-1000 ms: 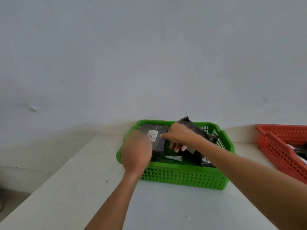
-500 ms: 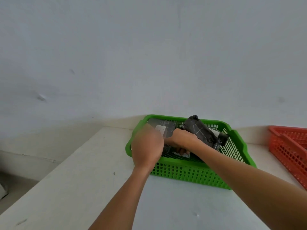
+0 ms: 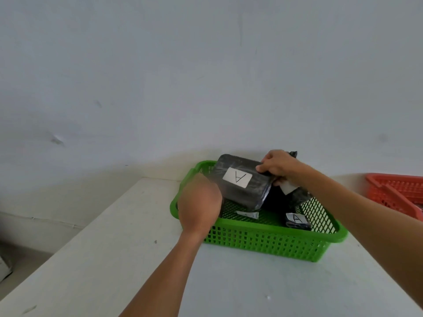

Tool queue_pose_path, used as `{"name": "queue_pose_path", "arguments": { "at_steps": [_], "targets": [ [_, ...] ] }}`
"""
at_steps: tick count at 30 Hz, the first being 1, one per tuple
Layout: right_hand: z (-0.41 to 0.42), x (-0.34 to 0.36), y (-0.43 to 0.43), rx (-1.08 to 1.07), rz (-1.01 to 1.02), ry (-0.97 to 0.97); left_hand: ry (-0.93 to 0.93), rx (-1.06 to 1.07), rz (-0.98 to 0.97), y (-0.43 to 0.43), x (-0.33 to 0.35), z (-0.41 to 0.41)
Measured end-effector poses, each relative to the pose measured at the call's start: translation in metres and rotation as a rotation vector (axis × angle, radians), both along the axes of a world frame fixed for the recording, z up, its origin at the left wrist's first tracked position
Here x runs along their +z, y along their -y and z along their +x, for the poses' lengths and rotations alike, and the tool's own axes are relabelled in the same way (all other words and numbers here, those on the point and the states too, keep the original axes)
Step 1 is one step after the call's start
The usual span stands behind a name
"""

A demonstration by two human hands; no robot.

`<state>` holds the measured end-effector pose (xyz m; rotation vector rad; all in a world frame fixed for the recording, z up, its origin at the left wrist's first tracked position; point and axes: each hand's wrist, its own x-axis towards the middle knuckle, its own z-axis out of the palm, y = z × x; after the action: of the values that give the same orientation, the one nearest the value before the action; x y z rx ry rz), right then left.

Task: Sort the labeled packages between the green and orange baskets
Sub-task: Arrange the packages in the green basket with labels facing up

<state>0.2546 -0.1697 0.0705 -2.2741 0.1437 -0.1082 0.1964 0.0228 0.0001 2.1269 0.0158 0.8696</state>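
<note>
A green basket (image 3: 263, 241) stands on the white table. A black package with a white label "A" (image 3: 240, 181) is tilted up above the basket's left half. My left hand (image 3: 199, 207) grips its near left edge; the fingers are hidden behind the hand. My right hand (image 3: 275, 165) grips its far right corner. Another black package (image 3: 295, 193) lies under my right hand. A small package labeled "A" (image 3: 297, 221) lies at the basket's near right. The orange basket (image 3: 393, 191) is at the right edge.
A loose white label (image 3: 248, 214) lies on the green basket's floor. The white table (image 3: 114, 259) ends at the left, with the floor beyond it. A bare wall rises right behind both baskets.
The large package labeled "A" has been lifted and tilted up out of the green basket by both hands. My right hand moved up and right to its far corner.
</note>
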Motion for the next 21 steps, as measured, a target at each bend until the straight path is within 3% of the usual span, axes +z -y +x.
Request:
{"name": "queue_pose_path", "arguments": {
  "at_steps": [5, 16, 21],
  "targets": [
    [-0.004, 0.016, 0.027, -0.064, -0.161, 0.21, 0.008, 0.003, 0.021, 0.0, 0.0, 0.001],
    [-0.042, 0.003, 0.0, 0.102, -0.305, -0.124, -0.002, 0.015, 0.013, 0.0, 0.0, 0.0],
    [-0.059, -0.005, -0.002, 0.14, -0.368, -0.148, -0.011, 0.011, 0.001, 0.0, 0.0, 0.001]
  ]
}}
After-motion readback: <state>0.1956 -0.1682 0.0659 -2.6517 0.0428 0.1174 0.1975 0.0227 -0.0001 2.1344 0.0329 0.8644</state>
